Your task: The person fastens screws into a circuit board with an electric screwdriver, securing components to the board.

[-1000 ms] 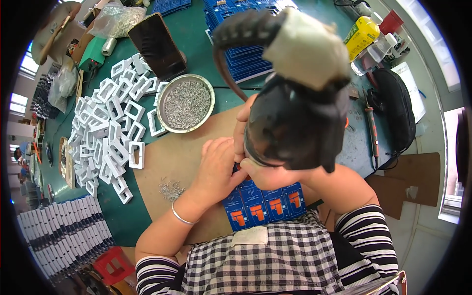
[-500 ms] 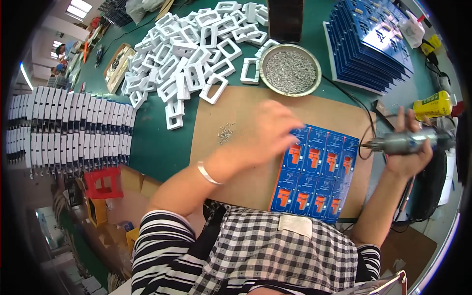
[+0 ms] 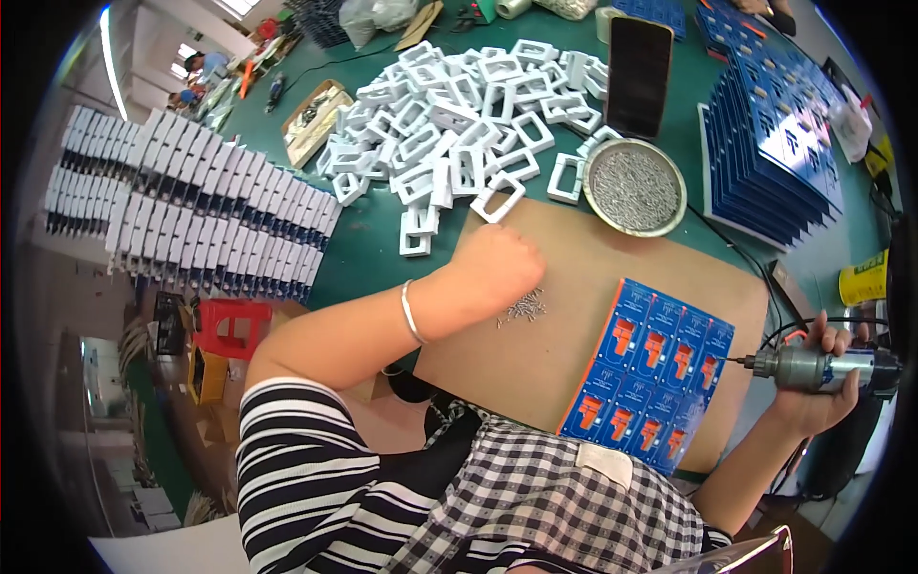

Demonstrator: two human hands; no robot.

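In my right hand is a silver electric screwdriver, lying sideways with its bit pointing left toward the blue circuit board panel. The panel lies on a brown board and carries rows of orange cut-outs or parts. My left hand is curled, back upward, over the brown board. Its fingertips are hidden, so what they hold, if anything, does not show. Close by it is a small pile of loose screws. Just beyond the knuckles lies a white plastic frame, at the edge of a large heap.
Behind the brown mat stand a round metal bowl of screws and an upright dark phone-like slab. Stacked blue boards rise at right. Rows of white-and-blue assemblies fill the left. A yellow bottle sits far right.
My left hand has moved left, away from the blue panel, toward the white frames, and is now curled. The screwdriver stays in my right hand. The whole view has shifted.
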